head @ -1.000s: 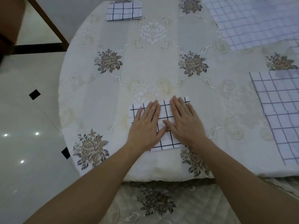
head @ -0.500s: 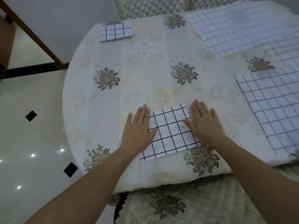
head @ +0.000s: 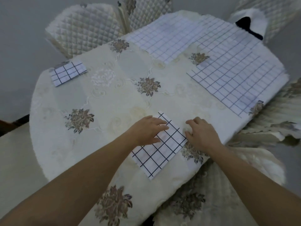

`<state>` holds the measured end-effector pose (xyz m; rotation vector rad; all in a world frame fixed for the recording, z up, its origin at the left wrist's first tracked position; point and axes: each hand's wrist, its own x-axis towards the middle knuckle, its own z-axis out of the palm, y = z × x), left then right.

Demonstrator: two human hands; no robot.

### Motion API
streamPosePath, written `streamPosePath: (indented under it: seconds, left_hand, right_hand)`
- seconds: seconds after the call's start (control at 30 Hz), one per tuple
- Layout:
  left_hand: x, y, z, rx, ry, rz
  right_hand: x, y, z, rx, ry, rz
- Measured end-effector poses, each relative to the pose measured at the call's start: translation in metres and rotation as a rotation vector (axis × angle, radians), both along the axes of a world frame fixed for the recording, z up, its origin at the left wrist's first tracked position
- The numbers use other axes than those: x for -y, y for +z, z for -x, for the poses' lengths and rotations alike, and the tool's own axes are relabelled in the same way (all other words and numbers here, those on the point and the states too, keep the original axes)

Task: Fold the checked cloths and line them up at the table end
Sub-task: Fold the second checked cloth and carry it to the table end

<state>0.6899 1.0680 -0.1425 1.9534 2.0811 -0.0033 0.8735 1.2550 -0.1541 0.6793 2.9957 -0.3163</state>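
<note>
Rounded worktop (head: 53, 144) under a cream tablecloth (head: 114, 98) with brown flower sprays.

Near folded cloth (head: 160, 149): white with a bold black check, folded to a small rectangle. It lies flat close to the near edge, a little right of centre, turned at an angle so one corner points far and one points near.

Left hand (head: 147, 130): palm down on the left, far part of that cloth. Fingers are straight and slightly spread, lying flat on the fabric; nothing is gripped.

Right hand (head: 201, 133): down on the tablecloth just beside the cloth's right corner. Fingers are loosely bent and hold nothing. The thumb comes close to the cloth's edge; cannot tell whether it touches.

Second folded cloth (head: 68, 72): same black check, small rectangle, lying at the far left end of the worktop, well apart from the hands.

Spread cloths, not folded, with a finer and paler check, on the far and right side:
- Far spread cloth (head: 169, 35) runs to the far edge.
- Right spread cloth (head: 236, 82) reaches the right edge.
- A third sheet (head: 224, 38) seems to lie between them, overlapped. Its borders are hard to separate.

Surroundings: a quilted chair (head: 84, 30) beyond the far left rim and another quilted chair back (head: 149, 8) beside it. A small dark object (head: 246, 25) on something white past the far right corner; too blurred to identify. Pale floor (head: 14, 152) at left.
</note>
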Motion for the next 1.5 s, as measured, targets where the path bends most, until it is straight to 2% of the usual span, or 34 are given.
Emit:
streamPosePath:
  seconds: [0.13, 0.33, 0.53, 0.83, 0.97, 1.17, 1.33, 1.5]
  left_hand:
    - [-0.026, -0.002, 0.008, -0.017, -0.127, -0.027]
    - [-0.072, -0.008, 0.013, -0.032, -0.236, 0.048]
    - [-0.095, -0.019, 0.019, 0.013, -0.204, 0.079]
    - [-0.105, -0.024, 0.031, 0.11, -0.166, 0.078]
    - [-0.116, -0.025, 0.035, 0.113, -0.178, 0.146]
    - [-0.14, -0.016, 0.031, 0.157, -0.096, 0.239]
    - [-0.146, -0.003, 0.031, 0.153, 0.011, 0.181]
    - [-0.135, 0.008, 0.037, 0.153, -0.005, 0.103]
  right_hand:
    - [0.022, -0.008, -0.006, 0.037, -0.155, 0.118]
    - [0.029, -0.021, -0.006, -0.004, -0.286, 0.236]
    - [0.018, -0.021, 0.002, 0.037, -0.36, 0.327]
    - [0.007, -0.023, 0.02, 0.153, -0.332, 0.437]
    - [-0.005, -0.023, 0.021, 0.088, -0.316, 0.533]
    - [-0.043, -0.015, 0.016, -0.043, -0.331, 0.567]
    - [-0.059, -0.008, 0.015, -0.083, -0.342, 0.676]
    - [-0.051, 0.003, 0.02, -0.063, -0.297, 0.624]
